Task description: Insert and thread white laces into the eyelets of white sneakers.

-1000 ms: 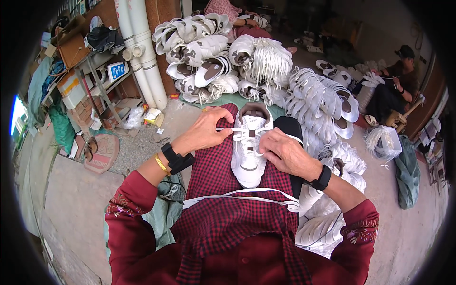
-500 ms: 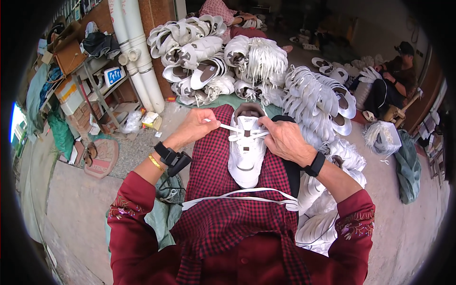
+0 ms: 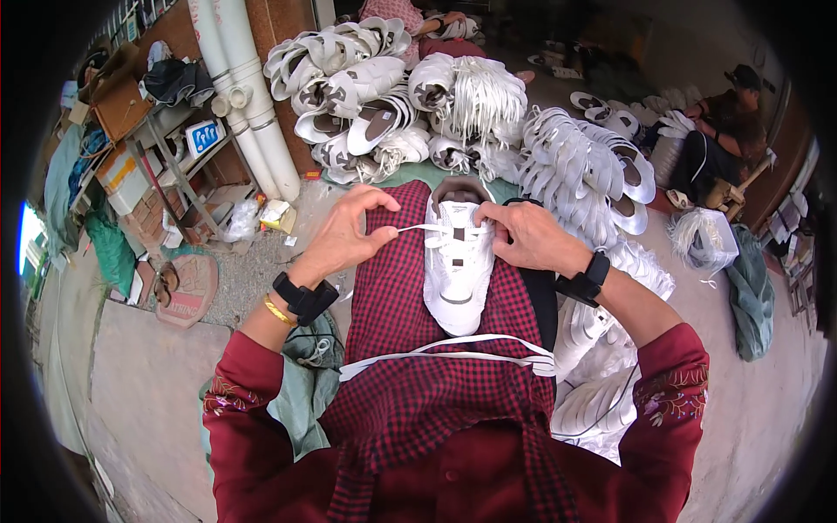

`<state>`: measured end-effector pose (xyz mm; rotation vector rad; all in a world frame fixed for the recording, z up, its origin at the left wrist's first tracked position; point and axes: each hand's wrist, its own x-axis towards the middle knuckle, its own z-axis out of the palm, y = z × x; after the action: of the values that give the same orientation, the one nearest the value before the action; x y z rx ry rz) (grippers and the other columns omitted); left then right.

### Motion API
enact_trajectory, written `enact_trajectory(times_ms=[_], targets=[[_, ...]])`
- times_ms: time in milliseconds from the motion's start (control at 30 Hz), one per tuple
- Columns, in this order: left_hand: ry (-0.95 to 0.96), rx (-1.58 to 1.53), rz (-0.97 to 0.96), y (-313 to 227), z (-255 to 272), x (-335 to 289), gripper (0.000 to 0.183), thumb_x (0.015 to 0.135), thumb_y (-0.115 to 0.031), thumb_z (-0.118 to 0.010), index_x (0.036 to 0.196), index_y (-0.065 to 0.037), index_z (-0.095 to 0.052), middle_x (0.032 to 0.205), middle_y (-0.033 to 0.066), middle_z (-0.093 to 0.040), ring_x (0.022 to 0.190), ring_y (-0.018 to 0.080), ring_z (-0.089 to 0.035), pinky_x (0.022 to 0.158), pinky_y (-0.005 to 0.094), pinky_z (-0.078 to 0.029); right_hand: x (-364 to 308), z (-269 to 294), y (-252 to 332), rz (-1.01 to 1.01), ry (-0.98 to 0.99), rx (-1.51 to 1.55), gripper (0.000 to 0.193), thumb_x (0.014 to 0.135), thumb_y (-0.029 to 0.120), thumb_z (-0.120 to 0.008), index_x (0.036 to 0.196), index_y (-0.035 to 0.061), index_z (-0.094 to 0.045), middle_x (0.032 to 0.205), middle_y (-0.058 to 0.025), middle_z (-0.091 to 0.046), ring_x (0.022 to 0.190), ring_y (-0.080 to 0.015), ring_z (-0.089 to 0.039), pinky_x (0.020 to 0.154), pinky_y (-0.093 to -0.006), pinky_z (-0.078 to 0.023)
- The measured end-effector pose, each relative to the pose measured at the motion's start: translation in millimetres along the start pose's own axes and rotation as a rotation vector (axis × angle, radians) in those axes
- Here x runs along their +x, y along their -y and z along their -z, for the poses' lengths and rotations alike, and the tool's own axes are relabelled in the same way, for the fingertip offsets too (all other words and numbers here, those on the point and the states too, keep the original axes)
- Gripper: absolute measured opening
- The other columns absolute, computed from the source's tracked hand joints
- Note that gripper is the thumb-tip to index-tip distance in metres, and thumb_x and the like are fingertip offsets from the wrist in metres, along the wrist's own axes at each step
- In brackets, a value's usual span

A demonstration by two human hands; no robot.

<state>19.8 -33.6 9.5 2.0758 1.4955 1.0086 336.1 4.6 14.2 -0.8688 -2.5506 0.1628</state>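
A white sneaker (image 3: 457, 288) with a brown lining lies on my lap, its toe toward me. White shoelace (image 3: 438, 228) runs across its tongue, crossed or looped over the upper eyelets. To its left, my left hand (image 3: 347, 234) has thumb and forefinger spread apart, and a lace end reaches its thumb tip. At the shoe's right edge, my right hand (image 3: 534, 237) has its fingers closed on the lace near the collar; the exact grip is partly hidden. More loose white laces (image 3: 445, 349) lie across the red-and-black checked apron (image 3: 392, 305) on my lap.
Piles of white shoe uppers (image 3: 362, 96) stand ahead, with more (image 3: 584, 174) along my right. A cluttered shelf (image 3: 174, 174) and white pipes (image 3: 248, 96) are at the left. A person (image 3: 728, 131) sits far right near a white bin (image 3: 702, 240); another person (image 3: 397, 17) works behind the piles.
My left thumb and forefinger have parted from their pinch on the lace end. My right hand stays at the shoe's right side, fingers slightly shifted. The view has tilted slightly.
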Motion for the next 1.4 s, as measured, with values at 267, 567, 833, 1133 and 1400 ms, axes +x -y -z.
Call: enact_trajectory(times_ms=[267,567,833,1133,1400], targets=[[0.137,0.162,-0.432,-22.0,-41.0,7.8,0.02,0.072,-0.019,-0.078,0.086,-0.009,-0.067,0.105,0.0038,-0.051,0.103,0.0243,-0.051,0.097,0.0472,-0.032,9.8,13.9,5.8,-0.172,0.192,0.304,0.02,0.085,0.017,-0.067,0.102,0.0054,-0.067,0.062,-0.0016,-0.054,0.057,-0.0113,-0.049,0.055,-0.0295,-0.041],[0.102,0.158,-0.336,-20.7,-48.8,3.3,0.026,0.07,-0.017,-0.08,0.088,-0.008,-0.064,0.104,0.0058,-0.054,0.101,0.027,-0.053,0.09,0.0436,-0.038,-1.4,11.1,6.8,-0.047,0.002,0.113,0.017,0.085,0.018,-0.066,0.081,0.001,-0.063,0.068,-0.0149,-0.062,0.064,-0.0331,-0.061,0.059,-0.0427,-0.046],[0.088,0.172,-0.286,-22.6,-50.7,-0.4,0.041,0.072,-0.01,-0.076,0.107,-0.01,-0.056,0.103,0.0074,-0.058,0.103,0.0273,-0.056,0.092,0.045,-0.038,-20.0,53.2,-16.2,-0.2,-0.028,0.058,0.014,0.084,0.012,-0.068,0.083,-0.0014,-0.063,0.067,-0.0112,-0.057,0.059,-0.0211,-0.052,0.058,-0.0336,-0.043],[0.096,-0.064,-0.235,-16.7,-51.5,10.8,0.017,0.084,-0.007,-0.066,0.098,-0.003,-0.059,0.084,0.0087,-0.062,0.079,0.0247,-0.063,0.072,0.0368,-0.048,-4.8,20.0,3.7,-0.051,-0.031,0.25,0.038,0.077,0.01,-0.075,0.107,-0.0006,-0.054,0.086,-0.0134,-0.066,0.084,-0.0308,-0.065,0.079,-0.0392,-0.051],[-0.104,0.206,-0.546,28.2,-13.9,6.0,0.012,0.091,-0.01,-0.063,0.099,-0.001,-0.067,0.083,0.0138,-0.062,0.076,0.0315,-0.062,0.069,0.0387,-0.05,-21.6,15.1,5.0,0.077,-0.104,-0.115,0.012,0.089,0.006,-0.061,0.099,0.0033,-0.055,0.092,-0.0158,-0.064,0.077,-0.0384,-0.064,0.064,-0.0454,-0.051]])
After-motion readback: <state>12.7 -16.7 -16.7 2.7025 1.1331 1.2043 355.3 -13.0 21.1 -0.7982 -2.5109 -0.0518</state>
